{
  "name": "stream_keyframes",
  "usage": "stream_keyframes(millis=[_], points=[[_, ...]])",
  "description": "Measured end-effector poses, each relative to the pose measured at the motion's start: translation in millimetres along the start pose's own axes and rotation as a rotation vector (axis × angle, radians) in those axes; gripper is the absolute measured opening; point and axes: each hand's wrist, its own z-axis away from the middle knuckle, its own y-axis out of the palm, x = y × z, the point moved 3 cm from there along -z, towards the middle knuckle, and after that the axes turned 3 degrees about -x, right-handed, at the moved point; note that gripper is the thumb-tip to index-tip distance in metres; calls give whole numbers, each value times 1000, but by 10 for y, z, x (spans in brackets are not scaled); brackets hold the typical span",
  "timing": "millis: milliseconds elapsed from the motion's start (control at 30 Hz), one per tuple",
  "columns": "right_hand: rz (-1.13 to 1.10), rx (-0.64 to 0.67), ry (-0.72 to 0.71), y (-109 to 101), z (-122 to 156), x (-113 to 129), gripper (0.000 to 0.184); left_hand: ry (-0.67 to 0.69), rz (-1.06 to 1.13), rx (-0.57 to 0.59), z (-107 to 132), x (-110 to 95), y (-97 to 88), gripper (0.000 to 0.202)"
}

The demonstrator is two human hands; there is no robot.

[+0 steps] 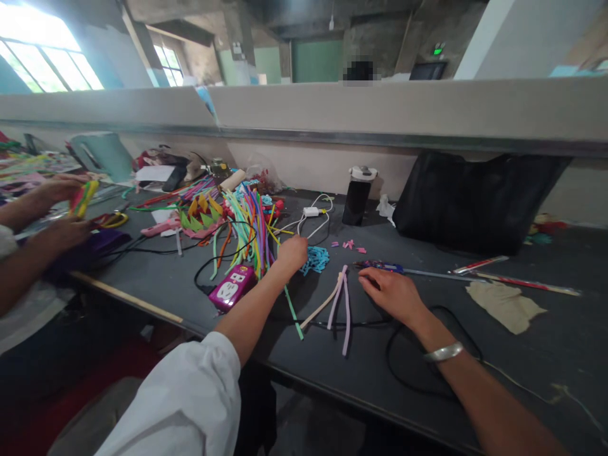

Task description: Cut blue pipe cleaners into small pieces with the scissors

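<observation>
My left hand [292, 254] is closed beside a small heap of blue curled pieces [316, 259]; its fingertips are hidden, so what it pinches cannot be made out. My right hand [392, 290] rests at the table with its fingers loosely apart and nothing between them. Just beyond its knuckles is a dark patterned tool [387, 266], partly covered. Between my hands lie lilac fuzzy stems [346, 310] joined or overlapping at the top, with a cream stem [319, 305] beside them. A mint-green stem [293, 313] runs out below my left forearm. Small pink pieces [349, 244] are scattered farther back.
A bundle of coloured stems [247, 221] lies to the left, near a purple power socket [232, 288] with a black cable. A dark bottle [358, 196] and a black bag [475, 202] stand behind. A cloth [504, 306] lies right. A co-worker's hands [66, 215] work at far left.
</observation>
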Motion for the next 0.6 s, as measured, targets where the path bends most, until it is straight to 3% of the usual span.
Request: stream_keyframes(millis=[133,267,467,600], points=[[2,2,-10,-3,0,18,23,29,5,5,47,-82,79,29],[6,-22,7,18,1,-40,23,34,21,-38,75,-83,34,29],[7,-45,9,11,1,-72,24,-108,32,-139,54,202,-57,35],[9,-54,4,-10,-1,-48,25,-120,-6,-99,41,342,-13,35]])
